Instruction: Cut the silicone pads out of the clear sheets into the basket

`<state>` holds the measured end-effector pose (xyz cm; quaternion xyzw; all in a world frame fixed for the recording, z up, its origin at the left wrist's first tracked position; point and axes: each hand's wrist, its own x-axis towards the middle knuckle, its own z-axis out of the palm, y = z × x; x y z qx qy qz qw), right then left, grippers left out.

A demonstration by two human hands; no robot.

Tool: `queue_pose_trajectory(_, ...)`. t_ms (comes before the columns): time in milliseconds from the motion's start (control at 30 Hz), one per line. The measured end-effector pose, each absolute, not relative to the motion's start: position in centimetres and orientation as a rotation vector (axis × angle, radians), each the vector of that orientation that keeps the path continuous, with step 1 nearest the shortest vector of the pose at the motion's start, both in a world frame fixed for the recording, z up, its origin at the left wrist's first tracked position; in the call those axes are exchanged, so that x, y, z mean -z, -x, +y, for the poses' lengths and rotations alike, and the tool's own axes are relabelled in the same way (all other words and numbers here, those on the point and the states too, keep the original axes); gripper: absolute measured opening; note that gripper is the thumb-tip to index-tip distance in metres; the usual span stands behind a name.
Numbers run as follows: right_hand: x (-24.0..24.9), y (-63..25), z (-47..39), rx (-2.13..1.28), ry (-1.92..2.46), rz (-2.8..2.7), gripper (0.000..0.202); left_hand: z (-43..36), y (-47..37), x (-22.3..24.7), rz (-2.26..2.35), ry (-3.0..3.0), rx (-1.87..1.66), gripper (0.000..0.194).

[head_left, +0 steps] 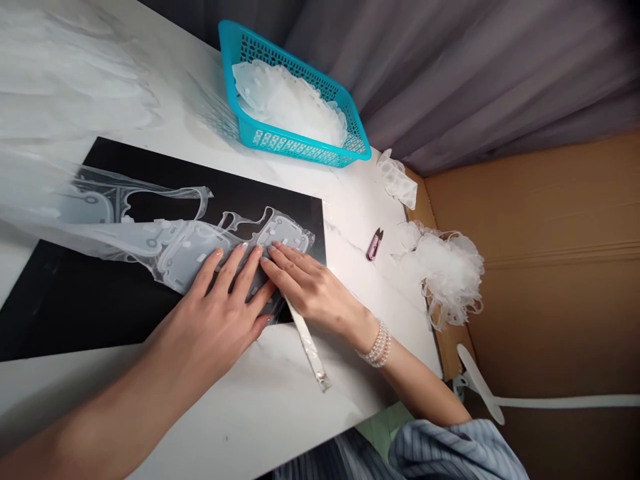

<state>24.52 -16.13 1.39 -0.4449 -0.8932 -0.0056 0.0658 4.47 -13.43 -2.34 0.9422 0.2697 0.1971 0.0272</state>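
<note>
My left hand (227,297) lies with fingers spread on a translucent plastic sheet (193,250) with printed, outlined shapes, pressing it against a black mat (135,303). My right hand (305,283) rests beside it, fingers close together and bent down onto the sheet's right end. From under its palm sticks out a narrow, white, strip-like tool (307,343) with a shiny end; its other end is hidden by the hand, so its kind does not show. Ragged, cut-out edges of the sheet (200,195) curl up beyond my fingers.
A turquoise basket (295,152) holding translucent cut pieces (290,100) stands at the back. Small pink thread snips (375,245) lie to the right. Plastic scraps (445,270) pile at the table's right edge, near a cardboard wall (550,267). More sheets (65,73) lie at upper left.
</note>
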Motion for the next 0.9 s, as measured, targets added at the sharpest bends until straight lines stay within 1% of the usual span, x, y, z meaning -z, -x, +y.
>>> queue_pose_trajectory(367, -2.4, -24.4, -16.0, -0.116, 1.347, -2.710, 0.033, -13.5, -4.6, 2.1, 0.850, -2.857, -0.595, 0.040)
queue_pose_trajectory(533, -2.9, -24.1, -16.1, -0.118, 1.398, -2.739, 0.034, -13.5, -4.8, 1.8, 0.866, -2.880, -0.610, 0.037)
queue_pose_trajectory(733, -1.9, -24.1, -17.0, -0.178, 1.454, -2.657, 0.032, -13.5, -4.7, 2.0, 0.888, -2.892, -0.617, 0.036)
queue_pose_trajectory(900, -1.3, -24.9, -17.7, -0.179, 1.482, -2.620, 0.037, -13.5, -4.7, 2.0, 0.886, -2.885, -0.586, 0.038)
